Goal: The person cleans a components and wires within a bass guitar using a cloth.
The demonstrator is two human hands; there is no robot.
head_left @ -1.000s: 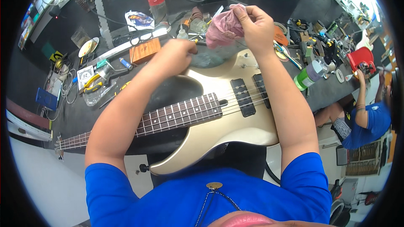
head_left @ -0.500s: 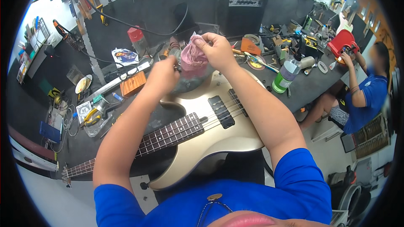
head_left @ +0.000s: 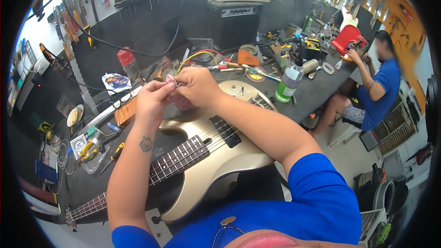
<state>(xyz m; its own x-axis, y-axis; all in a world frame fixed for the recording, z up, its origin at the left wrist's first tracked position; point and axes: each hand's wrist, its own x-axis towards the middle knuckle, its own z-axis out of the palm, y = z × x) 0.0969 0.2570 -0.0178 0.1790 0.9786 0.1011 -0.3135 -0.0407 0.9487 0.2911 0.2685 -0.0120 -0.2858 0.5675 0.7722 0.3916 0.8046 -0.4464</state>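
Observation:
Above the workbench, my left hand (head_left: pixel 155 95) and my right hand (head_left: pixel 198 85) meet with fingers closed on a pink cloth (head_left: pixel 183 103). A twist of it sticks up between my fingertips, and the rest hangs below, mostly hidden by my hands. Beneath my forearms lies a champagne-gold bass guitar (head_left: pixel 209 165), its dark fretboard (head_left: pixel 177 160) pointing to the lower left. My right forearm crosses over the strings near the bridge.
A spray bottle with green liquid (head_left: pixel 288 82) stands right of the bass. On the left lie a wooden block (head_left: pixel 125 113), yellow-handled pliers (head_left: pixel 90 153) and a screwdriver (head_left: pixel 113 157). A black amplifier (head_left: pixel 236 25) stands behind. At the right, another person (head_left: pixel 379 82) handles a red object (head_left: pixel 347 39).
My left hand has come over to join the right at the cloth's top. Both hands now pinch it, lower and further left in the view, which has shifted too.

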